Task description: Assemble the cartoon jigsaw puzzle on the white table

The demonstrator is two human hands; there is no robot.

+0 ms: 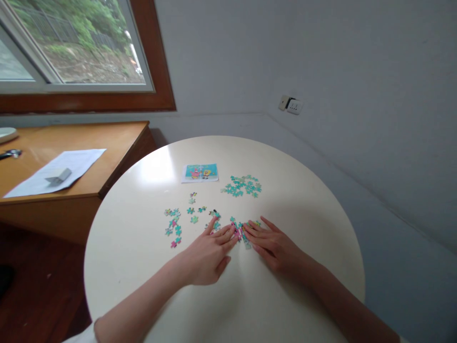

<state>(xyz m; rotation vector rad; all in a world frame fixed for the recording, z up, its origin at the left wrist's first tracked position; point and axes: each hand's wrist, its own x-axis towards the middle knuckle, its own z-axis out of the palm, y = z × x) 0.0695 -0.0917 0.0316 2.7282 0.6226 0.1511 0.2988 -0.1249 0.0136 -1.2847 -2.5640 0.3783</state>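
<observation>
Both of my hands rest on a cluster of joined jigsaw puzzle pieces (239, 231) near the middle of the round white table (228, 305). My left hand (210, 252) lies flat with fingers stretched, its fingertips on the cluster's left side and partly covering it. From the right, my right hand (273, 243) touches the cluster with its fingers spread. Pink, teal and yellow show between the fingertips. Left of my left hand lie loose puzzle pieces (173, 221), and a few more (193, 219) sit between. Beyond the hands is a pile of teal pieces (243, 186).
A picture sheet (201, 172) with two cartoon figures lies at the table's far side. To the left, a wooden desk (117, 138) holds a white paper (82, 159) and a small grey-white block (59, 176). A wall with sockets (294, 106) stands at the right.
</observation>
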